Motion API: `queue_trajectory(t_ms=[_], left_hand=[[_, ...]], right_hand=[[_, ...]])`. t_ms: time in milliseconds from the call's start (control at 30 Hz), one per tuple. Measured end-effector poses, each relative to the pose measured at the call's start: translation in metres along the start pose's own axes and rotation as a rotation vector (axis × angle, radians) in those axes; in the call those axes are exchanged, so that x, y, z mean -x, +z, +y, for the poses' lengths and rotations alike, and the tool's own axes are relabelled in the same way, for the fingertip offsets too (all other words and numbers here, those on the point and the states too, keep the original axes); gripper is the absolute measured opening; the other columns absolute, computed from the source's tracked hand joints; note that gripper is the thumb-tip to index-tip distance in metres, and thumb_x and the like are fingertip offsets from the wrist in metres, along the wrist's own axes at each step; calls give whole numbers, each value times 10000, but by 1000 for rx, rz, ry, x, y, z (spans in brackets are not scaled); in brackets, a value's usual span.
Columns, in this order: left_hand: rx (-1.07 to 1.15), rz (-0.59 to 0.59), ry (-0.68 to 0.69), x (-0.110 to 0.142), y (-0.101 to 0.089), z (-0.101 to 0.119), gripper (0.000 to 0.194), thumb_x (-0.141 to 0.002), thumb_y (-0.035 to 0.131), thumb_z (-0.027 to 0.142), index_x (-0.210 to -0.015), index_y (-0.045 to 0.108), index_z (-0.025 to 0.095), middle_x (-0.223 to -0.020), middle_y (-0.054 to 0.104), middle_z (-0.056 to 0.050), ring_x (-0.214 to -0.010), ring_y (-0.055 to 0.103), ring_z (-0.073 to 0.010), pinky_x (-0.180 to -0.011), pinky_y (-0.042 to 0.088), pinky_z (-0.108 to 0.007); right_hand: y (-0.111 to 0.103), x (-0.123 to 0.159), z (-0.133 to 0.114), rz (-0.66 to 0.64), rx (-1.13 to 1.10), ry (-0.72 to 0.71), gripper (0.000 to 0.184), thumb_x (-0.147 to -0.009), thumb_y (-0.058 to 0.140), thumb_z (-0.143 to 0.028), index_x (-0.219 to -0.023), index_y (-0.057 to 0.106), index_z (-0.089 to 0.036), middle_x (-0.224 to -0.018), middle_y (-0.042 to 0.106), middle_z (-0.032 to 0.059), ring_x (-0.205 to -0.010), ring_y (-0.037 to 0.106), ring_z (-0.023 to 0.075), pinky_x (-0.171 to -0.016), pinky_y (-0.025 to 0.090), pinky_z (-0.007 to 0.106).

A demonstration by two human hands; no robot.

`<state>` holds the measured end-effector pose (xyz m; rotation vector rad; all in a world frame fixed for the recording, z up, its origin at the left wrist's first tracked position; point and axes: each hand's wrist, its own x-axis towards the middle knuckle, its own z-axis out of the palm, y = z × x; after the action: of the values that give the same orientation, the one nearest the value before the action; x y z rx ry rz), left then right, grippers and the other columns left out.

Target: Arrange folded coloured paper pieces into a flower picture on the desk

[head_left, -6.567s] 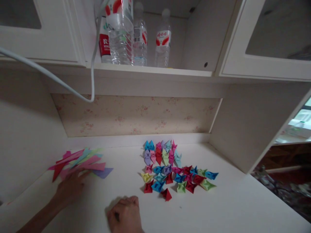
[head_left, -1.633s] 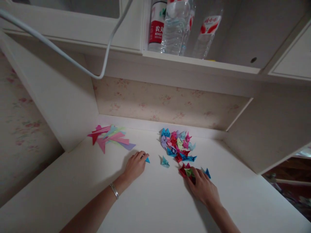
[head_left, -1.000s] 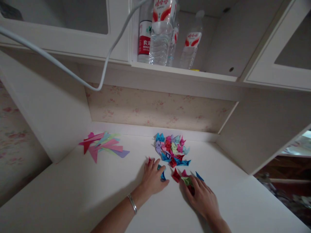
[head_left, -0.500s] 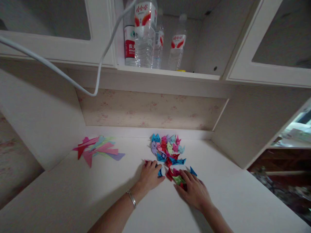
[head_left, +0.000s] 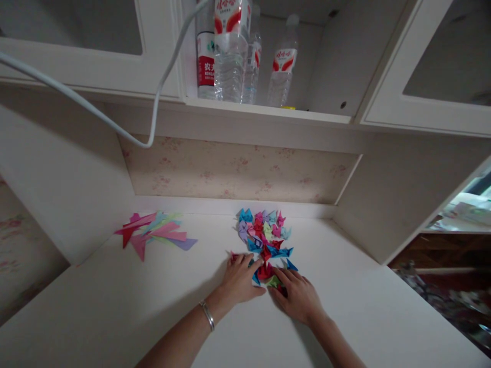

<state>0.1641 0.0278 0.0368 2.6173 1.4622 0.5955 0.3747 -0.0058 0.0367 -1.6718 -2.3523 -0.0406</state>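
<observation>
Small origami paper cranes in several colours sit in a cluster (head_left: 264, 227) on the white tabletop, towards the back. My left hand (head_left: 241, 278), with a silver bracelet at its wrist, lies over the near left side of the cluster, fingers spread and thumb out, touching cranes partly hidden beneath. Facing it from the right, my right hand (head_left: 298, 292) curves loosely round a green crane (head_left: 273, 282) and others, fingers and thumb apart. Between my hands is a red crane (head_left: 264, 271). Past the right fingertips a blue crane (head_left: 291, 264) pokes out.
Flat folded paper strips (head_left: 159, 232) in pink, red, green and purple lie at the back left. Plastic bottles (head_left: 230, 61) stand on the open cabinet shelf (head_left: 268, 110) overhead. A white cable (head_left: 95, 117) hangs across the upper left.
My right hand has slid left, pushing the green crane and its neighbours closer to my left hand. The gap between the two groups of cranes has closed. My left hand has shifted slightly right.
</observation>
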Motion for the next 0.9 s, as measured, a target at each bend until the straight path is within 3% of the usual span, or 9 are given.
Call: queue_trajectory(t_ms=[100,300,900], left_hand=[[-5,19,29,-3,4,5,748,-690,624,638,-1356,402,380,-1387,439,-52,-1240,369,-322,-1041,259,-541],[-16,71,46,-6,8,14,447,-858,456,569,-1249,534,368,-1280,531,-49,-1184,417,-291,-1009,305,-517],[-62,62,85,0,5,16,348,-842,590,407,-1176,549,321,-1107,561,-23,-1052,482,-235,-879,404,-391]], right_hand=[[-4,6,-3,28,14,-36,433,-865,482,-430,-1264,542,-274,-1195,648,67,-1072,586,252,-888,452,374],[-5,14,4,111,53,-21,368,-875,485,-390,-1197,586,-242,-1099,685,74,-978,629,243,-832,485,370],[6,21,17,248,68,-28,370,-882,491,-359,-1221,555,-225,-1063,692,77,-935,634,228,-795,493,342]])
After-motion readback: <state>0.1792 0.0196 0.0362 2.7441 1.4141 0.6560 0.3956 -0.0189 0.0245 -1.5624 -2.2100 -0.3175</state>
